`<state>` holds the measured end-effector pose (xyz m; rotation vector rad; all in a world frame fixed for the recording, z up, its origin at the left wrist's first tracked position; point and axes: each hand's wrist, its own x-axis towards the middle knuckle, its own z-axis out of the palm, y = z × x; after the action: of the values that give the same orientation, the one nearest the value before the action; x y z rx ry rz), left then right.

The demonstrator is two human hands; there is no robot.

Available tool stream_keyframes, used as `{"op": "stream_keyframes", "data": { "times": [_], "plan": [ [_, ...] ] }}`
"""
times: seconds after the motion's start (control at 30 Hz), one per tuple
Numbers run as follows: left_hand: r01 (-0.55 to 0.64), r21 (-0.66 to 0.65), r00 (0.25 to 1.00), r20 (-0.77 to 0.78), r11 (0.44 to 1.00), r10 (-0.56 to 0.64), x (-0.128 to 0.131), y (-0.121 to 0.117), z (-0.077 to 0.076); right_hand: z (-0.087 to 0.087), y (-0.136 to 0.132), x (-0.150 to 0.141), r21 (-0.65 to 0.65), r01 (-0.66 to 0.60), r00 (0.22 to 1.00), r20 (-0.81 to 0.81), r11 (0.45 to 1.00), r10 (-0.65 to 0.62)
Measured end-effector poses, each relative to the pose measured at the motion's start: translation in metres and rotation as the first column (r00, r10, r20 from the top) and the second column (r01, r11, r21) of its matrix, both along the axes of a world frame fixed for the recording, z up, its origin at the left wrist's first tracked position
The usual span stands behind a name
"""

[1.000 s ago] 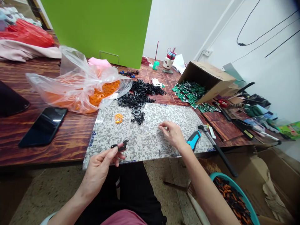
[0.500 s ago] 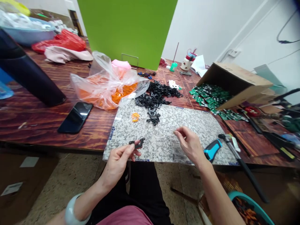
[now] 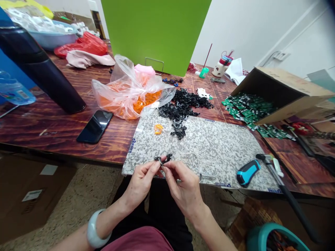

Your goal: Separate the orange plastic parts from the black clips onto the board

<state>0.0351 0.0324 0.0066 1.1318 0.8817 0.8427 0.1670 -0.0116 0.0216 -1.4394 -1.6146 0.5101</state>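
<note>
Head: two hands [image 3: 141, 183] [image 3: 183, 188], one black clip [image 3: 162, 160]

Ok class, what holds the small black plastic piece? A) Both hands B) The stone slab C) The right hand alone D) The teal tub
A: the left hand and right hand both pinch the black plastic piece at their fingertips.

Pretty bright, evenly lit room here, looks like the light comes from overhead, so shadows stay soft and the darkest patch is the floor under the wooden table [image 3: 60, 139]. There's a faint glare on the phone [image 3: 94, 126] and a light sheen on the varnish. The left hand [image 3: 140, 184] and right hand [image 3: 183, 191] come out fairly sharp, no real motion blur. Super wide lens though, so the edges bend hard, and a dark out-of-focus smudge [image 3: 330, 6] sits in the top right corner.
</note>
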Motion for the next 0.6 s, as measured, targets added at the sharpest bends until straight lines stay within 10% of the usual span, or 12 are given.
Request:
{"op": "stream_keyframes", "data": {
  "times": [0.6],
  "plan": [
    [-0.045, 0.03, 0.997, -0.056, 0.999, 0.047, -0.0021, -0.0032, 0.0017, 0.0008, -0.0029, -0.0078, 0.013, 0.031, 0.998, 0.051, 0.999, -0.031]
  ]
}}
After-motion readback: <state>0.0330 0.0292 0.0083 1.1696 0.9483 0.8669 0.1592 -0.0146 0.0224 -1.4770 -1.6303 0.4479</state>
